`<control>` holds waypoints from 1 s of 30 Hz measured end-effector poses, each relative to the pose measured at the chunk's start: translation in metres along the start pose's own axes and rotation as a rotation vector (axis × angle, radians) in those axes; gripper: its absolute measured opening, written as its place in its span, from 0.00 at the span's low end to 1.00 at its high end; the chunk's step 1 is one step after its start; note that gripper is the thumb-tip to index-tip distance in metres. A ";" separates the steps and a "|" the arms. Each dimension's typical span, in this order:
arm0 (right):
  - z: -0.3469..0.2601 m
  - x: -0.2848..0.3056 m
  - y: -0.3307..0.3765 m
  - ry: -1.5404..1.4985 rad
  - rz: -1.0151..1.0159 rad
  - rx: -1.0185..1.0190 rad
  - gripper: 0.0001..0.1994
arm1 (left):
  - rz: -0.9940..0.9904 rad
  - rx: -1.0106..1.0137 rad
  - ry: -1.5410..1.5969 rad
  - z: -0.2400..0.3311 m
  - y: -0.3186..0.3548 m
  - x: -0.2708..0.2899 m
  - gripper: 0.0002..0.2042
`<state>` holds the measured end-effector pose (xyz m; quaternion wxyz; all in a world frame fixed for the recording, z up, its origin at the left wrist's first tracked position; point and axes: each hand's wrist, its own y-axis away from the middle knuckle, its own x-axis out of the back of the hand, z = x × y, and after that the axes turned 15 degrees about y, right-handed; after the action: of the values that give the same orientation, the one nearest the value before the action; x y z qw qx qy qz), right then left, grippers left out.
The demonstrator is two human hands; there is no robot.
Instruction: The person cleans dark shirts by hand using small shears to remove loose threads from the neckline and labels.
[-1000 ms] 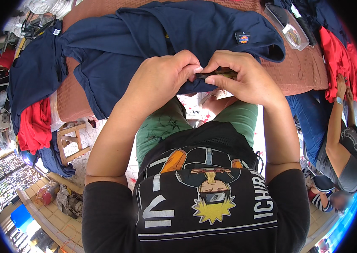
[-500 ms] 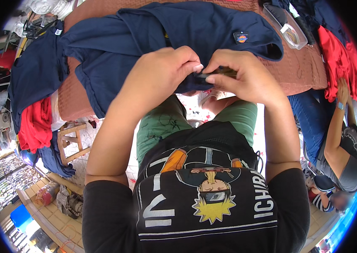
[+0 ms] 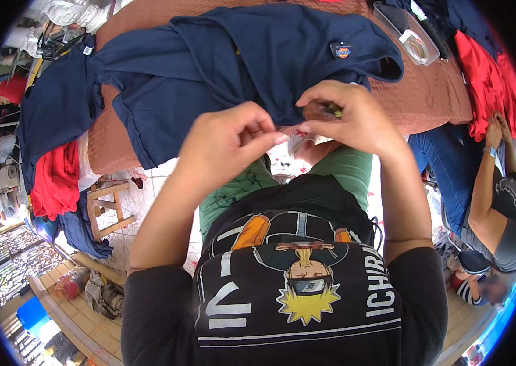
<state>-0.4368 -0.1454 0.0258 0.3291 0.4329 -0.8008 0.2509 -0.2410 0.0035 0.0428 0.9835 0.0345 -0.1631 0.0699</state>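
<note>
A navy blue shirt (image 3: 239,67) with a small round patch lies spread on the brown table (image 3: 428,97). My left hand (image 3: 227,143) is just off the shirt's near edge, its fingertips pinching a thin clear scrap (image 3: 297,131). The scrap stretches across to my right hand (image 3: 355,119). That hand's fingers are closed around a small dark tool (image 3: 333,111) with a yellowish tip, over the shirt's hem. What the scrap is made of is too small to tell.
A clear plastic box (image 3: 410,36) stands at the table's far right. Red cloths hang at the left (image 3: 53,180) and the right (image 3: 489,67). Another person (image 3: 495,201) sits at the right. A wooden stool (image 3: 108,210) is below the table's left end.
My hands were pressed together on the shirt's hem. They have since drawn apart, the left hand moving down and left with the clear scrap pulled out between them.
</note>
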 end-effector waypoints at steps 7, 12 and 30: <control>0.011 -0.031 -0.013 -0.250 0.033 -0.241 0.09 | 0.247 -0.275 -0.291 -0.028 -0.029 -0.036 0.15; 0.004 -0.021 -0.018 -0.346 0.003 -0.353 0.09 | 0.279 -0.261 -0.076 -0.036 -0.037 -0.032 0.08; 0.012 -0.023 -0.013 -0.301 0.073 -0.265 0.09 | 0.258 -0.209 0.082 -0.021 -0.044 -0.034 0.07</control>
<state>-0.4195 -0.1477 0.0024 0.2505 0.3894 -0.8820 0.0876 -0.2597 -0.0419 0.0094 0.9705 -0.0921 -0.1323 0.1795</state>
